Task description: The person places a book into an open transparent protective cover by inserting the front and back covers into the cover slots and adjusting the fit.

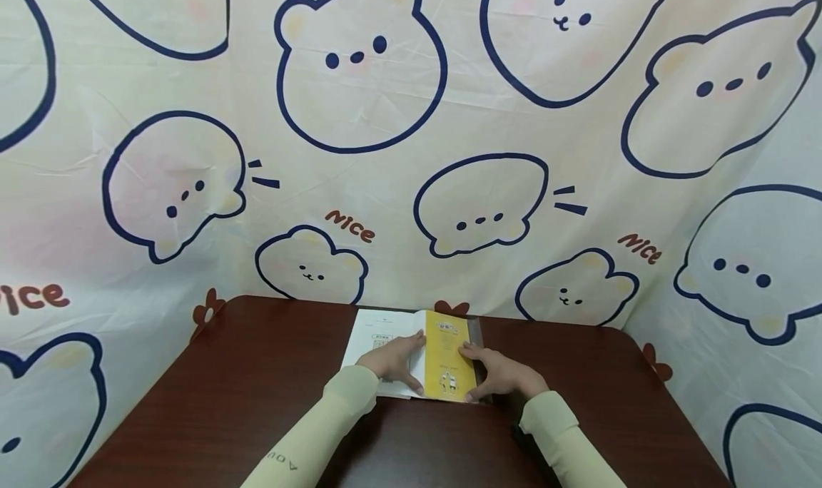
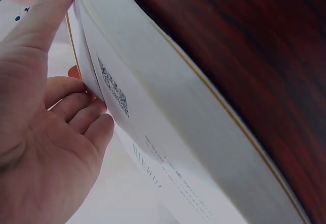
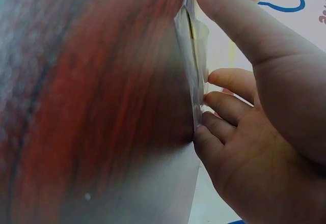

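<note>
An open book (image 1: pixel 385 324) lies near the table's far edge, with white printed pages at left and a yellow panel (image 1: pixel 444 345) at right. My left hand (image 1: pixel 394 359) grips the book beside the panel's left edge, thumb at the near side and fingers farther up. In the left wrist view its fingertips (image 2: pixel 106 124) touch the white paper. At the panel's right edge, my right hand (image 1: pixel 504 374) holds a clear plastic book cover (image 3: pixel 196 81) between thumb and fingers. A thin yellowish edge shows inside that plastic. The fingers' far sides are partly hidden.
The dark brown wooden table (image 1: pixel 257 374) extends around the book. Behind and beside it hangs a pale cloth (image 1: pixel 385 188) printed with blue-outlined bear faces. A dark object (image 1: pixel 533 438) shows partly beneath the right sleeve.
</note>
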The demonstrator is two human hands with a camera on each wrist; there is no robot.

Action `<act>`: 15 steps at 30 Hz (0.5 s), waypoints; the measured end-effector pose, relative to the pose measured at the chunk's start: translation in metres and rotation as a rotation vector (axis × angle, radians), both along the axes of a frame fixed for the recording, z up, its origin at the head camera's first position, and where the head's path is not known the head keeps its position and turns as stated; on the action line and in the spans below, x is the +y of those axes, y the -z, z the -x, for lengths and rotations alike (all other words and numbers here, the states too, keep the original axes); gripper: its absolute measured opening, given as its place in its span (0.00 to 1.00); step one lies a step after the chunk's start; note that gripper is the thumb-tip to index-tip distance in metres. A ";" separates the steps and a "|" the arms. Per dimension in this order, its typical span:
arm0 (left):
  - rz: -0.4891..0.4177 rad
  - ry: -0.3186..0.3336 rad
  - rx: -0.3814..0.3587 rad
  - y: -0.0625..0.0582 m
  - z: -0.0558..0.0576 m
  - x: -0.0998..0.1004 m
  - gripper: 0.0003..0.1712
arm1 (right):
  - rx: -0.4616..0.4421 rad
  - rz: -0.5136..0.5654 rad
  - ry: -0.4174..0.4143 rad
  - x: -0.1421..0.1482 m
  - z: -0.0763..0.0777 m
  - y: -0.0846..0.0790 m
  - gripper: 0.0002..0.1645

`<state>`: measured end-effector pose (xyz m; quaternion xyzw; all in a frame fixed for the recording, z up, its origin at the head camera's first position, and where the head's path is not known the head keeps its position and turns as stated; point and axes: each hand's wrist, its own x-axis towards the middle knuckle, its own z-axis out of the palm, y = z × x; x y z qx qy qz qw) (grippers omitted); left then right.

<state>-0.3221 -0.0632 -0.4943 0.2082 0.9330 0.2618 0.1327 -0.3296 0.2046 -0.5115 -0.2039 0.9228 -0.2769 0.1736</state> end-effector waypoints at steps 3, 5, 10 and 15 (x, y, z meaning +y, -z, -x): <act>-0.002 -0.003 -0.003 -0.001 -0.002 0.001 0.66 | -0.011 0.012 -0.008 0.000 -0.001 -0.002 0.58; -0.003 -0.003 -0.005 -0.001 -0.003 0.002 0.65 | -0.019 0.016 -0.012 0.000 -0.002 -0.003 0.58; 0.001 -0.006 0.002 0.000 -0.004 0.005 0.64 | -0.025 0.013 -0.020 0.000 -0.002 -0.004 0.58; 0.002 -0.007 0.006 0.002 -0.004 0.007 0.64 | -0.013 0.005 -0.028 0.000 -0.002 -0.005 0.58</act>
